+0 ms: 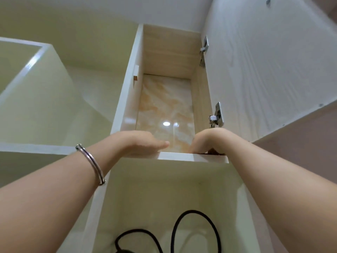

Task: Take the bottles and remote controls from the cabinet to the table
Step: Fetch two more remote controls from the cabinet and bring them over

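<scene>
Left hand (144, 143) with a bracelet (92, 164) on its wrist, flat and open over the cabinet (125, 99) shelf edge (191, 157), holding nothing; right hand (209, 141) beside it, fingers curled over the same edge, grip hidden, cannot tell; open door (269, 66) right of it; black cable (193, 232) below; bottles and remotes hidden

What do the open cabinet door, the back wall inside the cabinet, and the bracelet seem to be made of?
Cabinet door: probably laminated board, matt white with printed wood grain.
Back wall: looks like glossy marble-pattern tile; a lamp reflects in it.
Bracelet: likely polished metal, silver and shiny.
</scene>
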`<action>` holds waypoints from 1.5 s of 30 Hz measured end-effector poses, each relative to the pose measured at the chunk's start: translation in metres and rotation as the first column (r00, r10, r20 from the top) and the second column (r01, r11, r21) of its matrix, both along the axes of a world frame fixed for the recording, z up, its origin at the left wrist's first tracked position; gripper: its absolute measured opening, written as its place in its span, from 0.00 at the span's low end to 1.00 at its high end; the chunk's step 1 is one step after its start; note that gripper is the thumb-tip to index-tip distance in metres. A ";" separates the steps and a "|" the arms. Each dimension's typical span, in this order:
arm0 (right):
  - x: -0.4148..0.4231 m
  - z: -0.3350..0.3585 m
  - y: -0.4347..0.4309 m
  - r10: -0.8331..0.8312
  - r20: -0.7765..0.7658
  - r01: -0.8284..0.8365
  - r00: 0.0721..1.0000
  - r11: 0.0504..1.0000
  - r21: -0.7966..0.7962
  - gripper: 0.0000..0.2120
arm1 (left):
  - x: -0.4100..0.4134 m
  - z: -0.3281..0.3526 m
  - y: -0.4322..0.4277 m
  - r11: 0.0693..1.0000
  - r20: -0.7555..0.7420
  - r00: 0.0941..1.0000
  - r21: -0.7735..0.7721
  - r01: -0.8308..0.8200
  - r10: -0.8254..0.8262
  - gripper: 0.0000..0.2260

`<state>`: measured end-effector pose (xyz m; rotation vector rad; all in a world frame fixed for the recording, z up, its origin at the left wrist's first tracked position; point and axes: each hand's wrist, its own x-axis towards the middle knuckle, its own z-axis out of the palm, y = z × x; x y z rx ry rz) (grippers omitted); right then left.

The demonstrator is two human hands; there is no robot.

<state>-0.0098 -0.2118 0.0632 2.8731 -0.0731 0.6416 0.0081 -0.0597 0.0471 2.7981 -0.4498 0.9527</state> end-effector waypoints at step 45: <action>-0.033 -0.052 0.024 0.531 0.757 -0.892 0.380 -0.006 0.452 0.11 | -0.070 -0.068 0.040 0.483 0.472 0.846 -0.696 0.531 -0.250 0.20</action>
